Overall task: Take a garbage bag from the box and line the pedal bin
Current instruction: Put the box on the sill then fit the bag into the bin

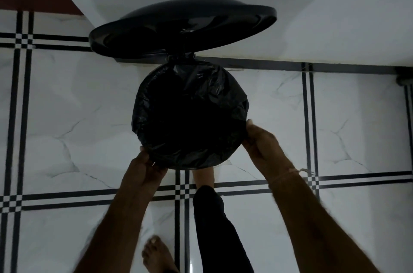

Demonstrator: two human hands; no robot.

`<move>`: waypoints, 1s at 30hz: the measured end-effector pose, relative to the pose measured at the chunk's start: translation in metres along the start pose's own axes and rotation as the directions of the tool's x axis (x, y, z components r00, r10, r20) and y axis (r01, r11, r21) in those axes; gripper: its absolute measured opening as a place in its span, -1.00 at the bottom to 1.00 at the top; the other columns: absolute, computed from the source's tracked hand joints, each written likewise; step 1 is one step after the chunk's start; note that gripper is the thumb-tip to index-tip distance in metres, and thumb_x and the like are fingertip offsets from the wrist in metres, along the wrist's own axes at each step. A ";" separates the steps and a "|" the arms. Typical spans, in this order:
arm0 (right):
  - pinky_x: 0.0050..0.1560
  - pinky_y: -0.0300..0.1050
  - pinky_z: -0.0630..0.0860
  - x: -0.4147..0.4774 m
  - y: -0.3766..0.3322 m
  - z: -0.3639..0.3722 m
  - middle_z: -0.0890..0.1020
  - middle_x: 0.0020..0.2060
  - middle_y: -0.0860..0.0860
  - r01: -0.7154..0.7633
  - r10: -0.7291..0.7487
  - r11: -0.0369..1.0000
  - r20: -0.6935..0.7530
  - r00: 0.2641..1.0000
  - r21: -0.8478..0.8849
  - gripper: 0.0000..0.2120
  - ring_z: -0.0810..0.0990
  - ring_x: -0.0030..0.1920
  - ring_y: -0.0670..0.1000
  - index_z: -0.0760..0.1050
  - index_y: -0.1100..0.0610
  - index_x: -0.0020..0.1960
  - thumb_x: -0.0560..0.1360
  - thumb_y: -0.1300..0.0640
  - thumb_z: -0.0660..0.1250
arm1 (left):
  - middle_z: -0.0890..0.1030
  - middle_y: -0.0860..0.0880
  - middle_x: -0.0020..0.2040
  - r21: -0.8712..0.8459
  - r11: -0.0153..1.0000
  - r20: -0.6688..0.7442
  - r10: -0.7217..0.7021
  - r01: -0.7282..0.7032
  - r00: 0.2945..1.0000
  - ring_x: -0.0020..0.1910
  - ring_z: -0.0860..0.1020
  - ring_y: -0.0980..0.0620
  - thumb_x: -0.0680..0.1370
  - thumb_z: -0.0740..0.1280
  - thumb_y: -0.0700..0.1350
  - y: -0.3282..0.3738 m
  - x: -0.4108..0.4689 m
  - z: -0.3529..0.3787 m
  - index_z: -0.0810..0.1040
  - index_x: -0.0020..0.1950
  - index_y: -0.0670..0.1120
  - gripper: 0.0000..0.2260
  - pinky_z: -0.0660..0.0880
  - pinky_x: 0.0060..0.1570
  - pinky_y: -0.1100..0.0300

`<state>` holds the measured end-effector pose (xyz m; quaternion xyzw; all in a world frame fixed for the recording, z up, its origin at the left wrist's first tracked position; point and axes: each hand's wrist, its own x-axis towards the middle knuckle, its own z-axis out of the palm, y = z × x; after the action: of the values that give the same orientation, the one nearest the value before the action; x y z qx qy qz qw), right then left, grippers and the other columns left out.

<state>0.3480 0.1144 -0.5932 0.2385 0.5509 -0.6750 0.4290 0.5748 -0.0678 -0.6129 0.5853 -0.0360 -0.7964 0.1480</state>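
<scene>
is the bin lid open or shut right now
Open. The lid stands tilted up behind the bin's mouth, where the black bag is spread over the rim, with both hands gripping its near edge.

Two bare forearms reach in from the bottom edge, no sleeves visible on either. The left hand (143, 169) wears nothing on its wrist. The right hand (262, 145) has a thin, pale thread bracelet (288, 173) tied around the wrist (a loose end of the knot sticks out to the side). Fine hair shows along both forearms. Between the arms, one leg wears a dark, full-length trouser leg (218, 228). Both feet are bare; a bare foot (156, 255) shows its toes.
</scene>
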 end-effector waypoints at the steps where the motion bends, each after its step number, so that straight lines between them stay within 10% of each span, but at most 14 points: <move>1: 0.06 -0.14 0.69 0.001 0.000 -0.002 0.77 0.01 0.10 -0.018 0.018 1.000 0.024 1.000 0.000 -0.77 0.74 0.06 0.04 0.62 0.26 0.15 0.68 0.21 0.22 | 0.78 -0.07 -0.05 -0.023 1.000 0.019 0.008 -0.007 1.000 0.12 0.67 -0.07 0.73 0.17 -0.13 -0.001 0.001 0.000 0.70 0.00 -0.08 -0.70 0.71 -0.05 0.03; 7: -0.12 -0.13 0.61 0.005 0.005 0.000 0.75 -0.19 -0.06 -0.190 0.182 0.979 -0.103 0.978 -0.077 -0.89 0.67 -0.09 -0.02 0.64 0.05 0.01 0.55 0.03 0.41 | 0.71 -0.06 0.17 -0.252 0.967 0.065 0.062 -0.044 0.996 0.21 0.68 -0.04 0.70 0.19 0.06 -0.028 -0.011 -0.005 0.78 -0.09 -0.04 -0.59 0.65 0.16 0.00; 11: -0.18 -0.13 0.69 0.001 0.017 -0.002 0.76 -0.20 0.00 -0.181 0.189 0.981 -0.121 0.975 0.071 -0.80 0.74 -0.20 -0.02 0.72 0.11 -0.10 0.58 0.04 0.38 | 0.65 -0.06 0.19 -0.214 0.963 0.093 -0.147 0.164 0.985 0.34 0.54 -0.14 0.55 0.45 0.04 -0.049 -0.030 -0.006 0.66 0.15 -0.03 -0.76 0.44 0.35 -0.22; 14: -0.10 -0.04 0.70 -0.003 0.019 -0.002 0.74 -0.14 0.02 -0.238 0.238 0.971 -0.134 0.962 0.018 -0.78 0.71 -0.11 0.02 0.64 0.13 0.01 0.64 0.03 0.29 | 0.71 -0.09 0.20 -0.189 0.972 0.096 -0.122 0.138 0.988 0.32 0.57 -0.15 0.12 0.75 -0.07 -0.057 -0.028 -0.004 0.63 0.28 -0.07 -0.25 0.58 0.22 -0.22; 17: -0.17 0.02 0.61 -0.005 0.014 0.007 0.67 -0.17 0.05 -0.352 0.317 0.922 -0.208 0.925 -0.161 -0.76 0.63 -0.13 0.05 0.60 0.14 -0.04 0.69 0.06 0.25 | 0.66 -0.14 0.28 -0.182 0.982 0.053 -0.039 0.048 0.998 0.20 0.67 -0.08 0.48 0.44 -0.12 -0.058 -0.019 -0.003 0.55 0.40 -0.13 -0.53 0.70 0.03 -0.05; 21: -0.39 -0.13 0.67 0.003 0.001 0.015 0.73 -0.34 0.12 -0.298 0.288 0.955 -0.229 0.930 -0.008 -0.79 0.72 -0.38 0.04 0.59 0.26 -0.04 0.69 0.22 0.24 | 0.77 -0.11 -0.07 -0.132 0.991 0.021 -0.008 0.011 1.000 -0.12 0.76 0.03 0.70 0.14 -0.30 -0.053 -0.011 -0.004 0.59 0.17 -0.21 -0.77 0.68 -0.18 0.20; 24: -0.33 -0.15 0.69 0.009 -0.002 0.012 0.75 -0.32 0.11 -0.184 0.194 0.981 -0.197 0.961 0.067 -0.82 0.74 -0.37 0.01 0.59 0.28 -0.03 0.67 0.25 0.26 | 0.78 -0.04 -0.08 -0.081 0.996 -0.001 0.047 -0.047 0.999 -0.08 0.76 0.04 0.68 0.21 -0.11 -0.042 -0.020 0.001 0.75 -0.01 -0.07 -0.70 0.69 -0.12 0.14; 27: -0.13 -0.07 0.73 0.005 -0.007 0.009 0.76 -0.10 0.14 -0.128 0.144 0.982 -0.119 0.982 0.135 -0.69 0.77 -0.14 0.05 0.59 0.30 0.13 0.70 0.07 0.22 | 0.70 -0.03 0.19 -0.013 1.000 -0.040 0.003 -0.004 0.999 0.22 0.63 -0.03 0.65 0.25 0.18 -0.024 -0.030 0.005 0.65 0.29 -0.02 -0.62 0.55 0.26 -0.02; 30: 0.09 0.04 0.69 0.003 -0.012 0.009 0.73 0.04 0.13 -0.205 0.204 0.979 -0.093 0.975 0.002 -0.67 0.71 0.05 0.10 0.62 0.23 0.19 0.66 -0.01 0.29 | 0.68 -0.06 0.18 -0.008 0.998 -0.065 -0.063 0.062 0.996 0.26 0.61 -0.04 0.65 0.33 0.04 -0.009 -0.027 0.005 0.56 0.40 -0.07 -0.65 0.58 0.14 0.03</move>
<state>0.3378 0.1048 -0.5869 0.3233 0.5451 -0.6135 0.4711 0.5759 -0.0523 -0.5882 0.6114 -0.0104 -0.7812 0.1257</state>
